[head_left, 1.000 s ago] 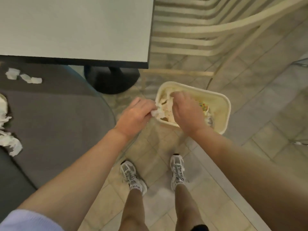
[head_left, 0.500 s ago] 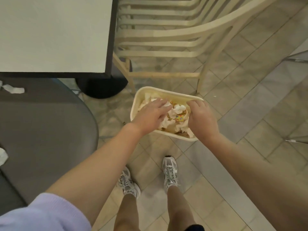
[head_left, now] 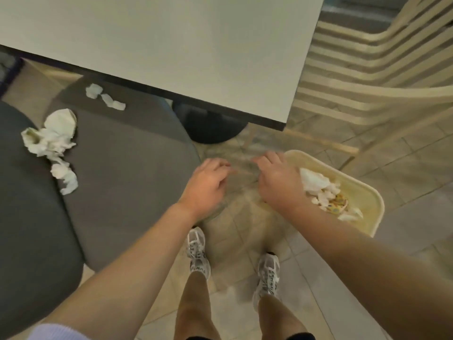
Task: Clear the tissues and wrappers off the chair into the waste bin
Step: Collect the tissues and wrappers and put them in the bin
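Both hands, left (head_left: 207,185) and right (head_left: 277,184), now out of cream plastic waste bin (head_left: 365,192), loosely spread, empty; crumpled white tissues (head_left: 52,141) remaining near grey cushioned chair's (head_left: 127,173) back edge.

Both hands, left (head_left: 205,186) and right (head_left: 278,182), hang empty, relaxed.

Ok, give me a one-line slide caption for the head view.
Both hands, left and right, empty beside the bin of tissues; more tissues remain on the grey chair.

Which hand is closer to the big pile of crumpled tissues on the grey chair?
The left hand. It hovers over the floor just past the chair's edge, right of the tissue pile. The right hand is farther right, by the waste bin.
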The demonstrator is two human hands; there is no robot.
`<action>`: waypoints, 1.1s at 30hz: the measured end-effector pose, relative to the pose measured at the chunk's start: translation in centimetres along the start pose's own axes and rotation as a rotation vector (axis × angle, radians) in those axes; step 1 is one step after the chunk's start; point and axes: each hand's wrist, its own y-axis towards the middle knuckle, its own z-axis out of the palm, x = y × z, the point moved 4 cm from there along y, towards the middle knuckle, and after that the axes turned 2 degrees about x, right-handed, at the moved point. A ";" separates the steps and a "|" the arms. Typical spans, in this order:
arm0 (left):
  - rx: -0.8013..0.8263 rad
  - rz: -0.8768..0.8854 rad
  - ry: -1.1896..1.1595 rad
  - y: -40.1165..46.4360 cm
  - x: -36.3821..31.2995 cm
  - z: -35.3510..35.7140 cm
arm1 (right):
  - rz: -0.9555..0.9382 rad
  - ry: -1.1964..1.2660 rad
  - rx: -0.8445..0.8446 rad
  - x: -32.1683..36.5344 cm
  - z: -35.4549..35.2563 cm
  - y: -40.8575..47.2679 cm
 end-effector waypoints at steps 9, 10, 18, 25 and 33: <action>0.021 -0.189 0.076 -5.1 14.7 -7.7 | -0.134 0.077 0.187 14.6 6.0 9.2; 0.018 -0.213 0.084 -5.7 16.5 -8.5 | -0.159 0.079 0.204 16.0 6.8 10.2; -0.030 -0.504 0.129 -9.6 29.1 -13.5 | -0.205 0.042 0.338 25.9 12.9 18.6; -0.051 -0.646 0.118 -10.4 38.7 -13.9 | -0.282 -0.035 0.413 30.7 18.3 25.1; -0.248 -0.739 0.283 -7.6 43.9 -15.5 | -0.408 -0.062 0.444 35.0 22.7 30.5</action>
